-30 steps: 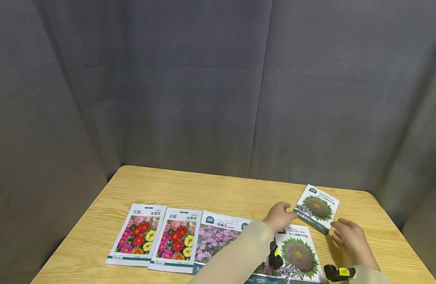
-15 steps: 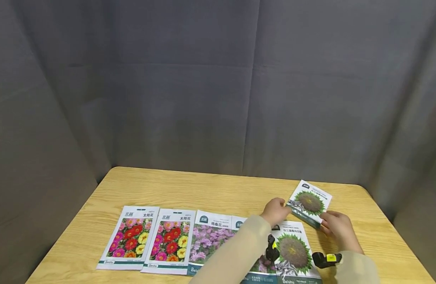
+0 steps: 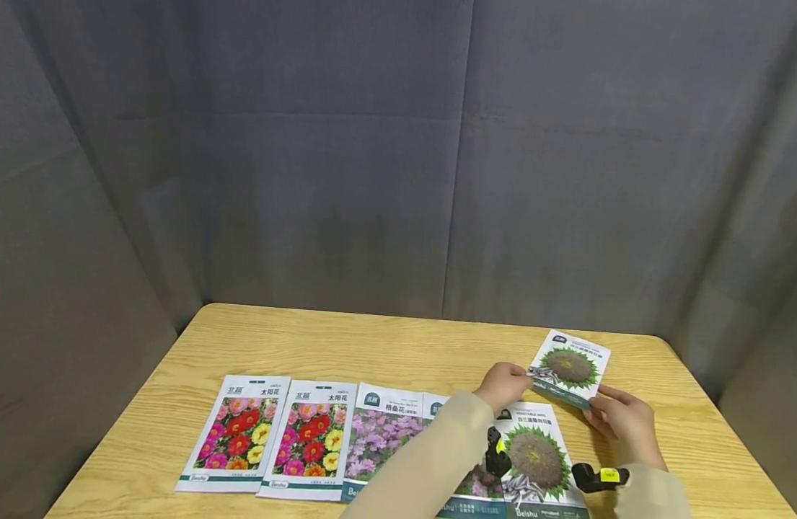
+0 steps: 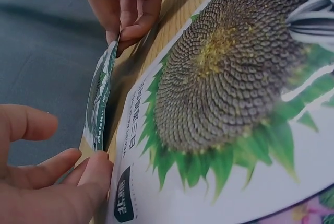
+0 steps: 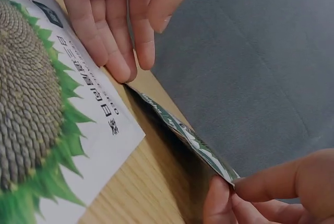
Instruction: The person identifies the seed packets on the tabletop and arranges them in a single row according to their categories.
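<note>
In the head view, a sunflower seed packet (image 3: 570, 367) is tilted up off the table at the back right. My right hand (image 3: 628, 425) pinches its lower right corner between thumb and fingers, as the right wrist view shows. At the opposite lower corner, my left hand (image 3: 504, 386) has its fingers extended, with fingertips right at the packet's edge and the thumb apart. A matching sunflower seed packet (image 3: 536, 458) lies flat nearer the front, below both hands.
To the left lie two purple-flower seed packets (image 3: 385, 432), partly hidden by my left sleeve (image 3: 430, 458). Farther left are two packets of mixed bright flowers (image 3: 314, 440). All rest in a row on the wooden table (image 3: 346, 339), with a grey curtain (image 3: 327, 180) behind.
My right hand, apart from the packet's corner a second ago, has come in and now pinches it. The packet has turned slightly straighter. The head view has shifted a little.
</note>
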The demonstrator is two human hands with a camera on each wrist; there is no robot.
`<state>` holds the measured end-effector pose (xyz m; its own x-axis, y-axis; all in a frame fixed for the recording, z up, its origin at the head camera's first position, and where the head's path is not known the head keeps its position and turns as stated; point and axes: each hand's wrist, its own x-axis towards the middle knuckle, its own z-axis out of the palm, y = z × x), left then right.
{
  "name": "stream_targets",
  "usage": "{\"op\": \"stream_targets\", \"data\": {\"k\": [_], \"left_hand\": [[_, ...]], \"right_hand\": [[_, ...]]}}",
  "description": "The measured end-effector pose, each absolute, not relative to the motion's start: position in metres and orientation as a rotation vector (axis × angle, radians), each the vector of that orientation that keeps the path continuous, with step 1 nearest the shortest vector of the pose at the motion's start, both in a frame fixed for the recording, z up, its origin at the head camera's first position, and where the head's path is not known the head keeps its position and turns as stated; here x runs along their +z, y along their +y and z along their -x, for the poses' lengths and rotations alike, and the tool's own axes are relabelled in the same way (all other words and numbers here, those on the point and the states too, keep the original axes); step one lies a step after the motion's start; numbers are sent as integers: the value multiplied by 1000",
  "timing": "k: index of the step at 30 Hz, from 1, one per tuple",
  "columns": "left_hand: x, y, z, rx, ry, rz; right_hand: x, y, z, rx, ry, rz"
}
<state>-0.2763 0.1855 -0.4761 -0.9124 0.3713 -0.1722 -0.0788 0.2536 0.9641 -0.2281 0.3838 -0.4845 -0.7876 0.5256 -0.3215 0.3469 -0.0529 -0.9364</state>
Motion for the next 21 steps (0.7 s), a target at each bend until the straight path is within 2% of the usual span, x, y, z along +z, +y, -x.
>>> {"op": "stream_targets", "data": {"k": [6, 13, 21], "left_hand": [[-478, 187, 276, 1724, 2194, -283], [-475, 186, 274, 1872, 2158, -297], [-474, 183, 264, 1983, 2170, -390]], "right_hand": [[-482, 387, 221, 2001, -2072, 937], [-468, 392, 209, 2066, -2209, 782], [-451, 400, 195, 1890, -2448, 661]]}}
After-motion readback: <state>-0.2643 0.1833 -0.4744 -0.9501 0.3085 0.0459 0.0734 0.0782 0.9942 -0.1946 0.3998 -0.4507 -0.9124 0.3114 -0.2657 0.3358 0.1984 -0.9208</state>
